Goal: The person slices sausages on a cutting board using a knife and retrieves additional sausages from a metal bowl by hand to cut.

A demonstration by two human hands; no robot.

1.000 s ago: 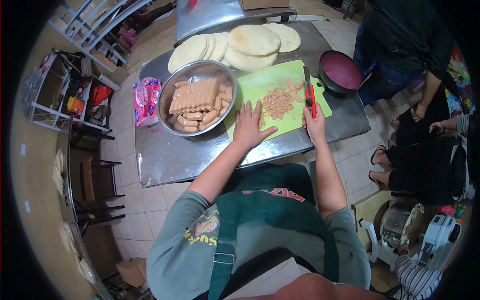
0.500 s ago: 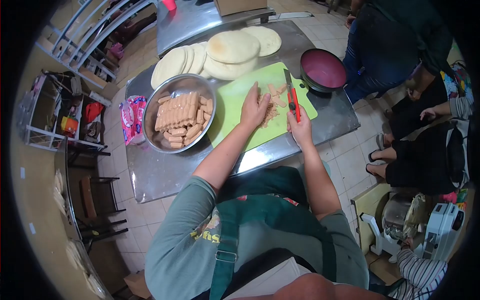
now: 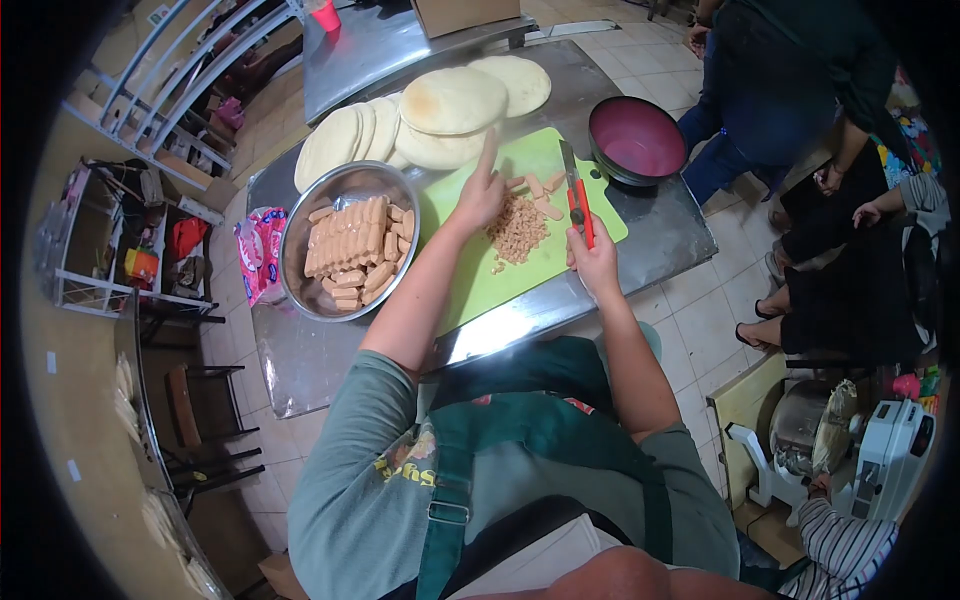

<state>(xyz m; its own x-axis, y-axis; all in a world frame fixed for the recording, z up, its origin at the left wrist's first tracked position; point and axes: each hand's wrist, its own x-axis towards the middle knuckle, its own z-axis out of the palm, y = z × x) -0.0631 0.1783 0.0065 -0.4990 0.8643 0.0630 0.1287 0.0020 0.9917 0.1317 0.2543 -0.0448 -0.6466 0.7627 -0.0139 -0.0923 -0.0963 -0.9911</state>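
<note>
My right hand (image 3: pixel 594 258) is closed around the red handle of a knife (image 3: pixel 580 205), whose blade points away from me over the right part of the green cutting board (image 3: pixel 475 290). My left hand (image 3: pixel 482 190) is over the board with its index finger stretched out, beside a pile of chopped sausage (image 3: pixel 518 230). Nothing shows in it. A few larger sausage pieces (image 3: pixel 547 208) lie between the pile and the knife. Left of the board, a steel bowl (image 3: pixel 290 255) holds several whole sausages (image 3: pixel 350 235), some stacked in a block.
Flat round breads (image 3: pixel 453 100) lie behind the board on the metal table (image 3: pixel 290 365). A dark bowl with a reddish inside (image 3: pixel 638 138) stands at the right, a pink packet (image 3: pixel 260 255) at the left. People (image 3: pixel 780 90) are to the right.
My left hand has lifted from flat on the board and shifted toward the breads, uncovering the chopped pile. My right hand still holds the knife. The view has shifted.
</note>
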